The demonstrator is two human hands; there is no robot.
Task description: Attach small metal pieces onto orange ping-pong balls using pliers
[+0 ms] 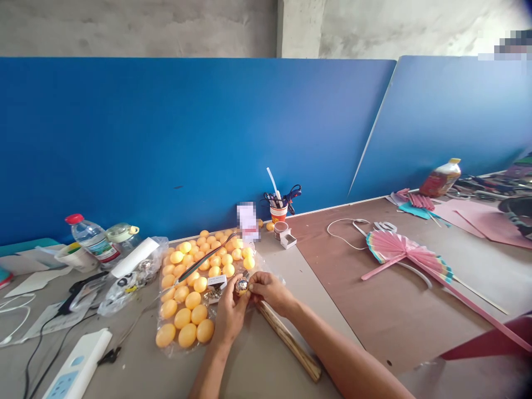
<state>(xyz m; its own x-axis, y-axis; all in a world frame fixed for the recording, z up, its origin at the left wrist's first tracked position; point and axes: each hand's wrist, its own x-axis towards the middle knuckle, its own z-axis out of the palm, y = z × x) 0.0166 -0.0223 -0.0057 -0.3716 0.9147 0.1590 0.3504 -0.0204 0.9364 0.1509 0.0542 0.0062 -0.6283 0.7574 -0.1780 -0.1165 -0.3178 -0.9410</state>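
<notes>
A small shiny silver ball (pixel 241 285) is between my two hands, above the near right edge of the orange balls. My left hand (pixel 230 317) is closed around its left and lower side. The fingers of my right hand (pixel 270 292) pinch at its right side; any finer part between them is too small to make out. Below my right hand, a wooden stick (pixel 291 343) lies slantwise on the table. Just left of the silver ball, a small white box (pixel 216 281) rests with small metallic bits beside it. Many orange ping-pong balls (pixel 183 318) lie packed in a clear plastic bag.
At left stand a water bottle (pixel 93 238) and a power strip (pixel 77 368) among cables. A paper cup (pixel 278 213) with tools stands by the blue partition (pixel 208 138). Pink paper fans (pixel 390 248) lie at right; a drink bottle (pixel 441 178) is behind them.
</notes>
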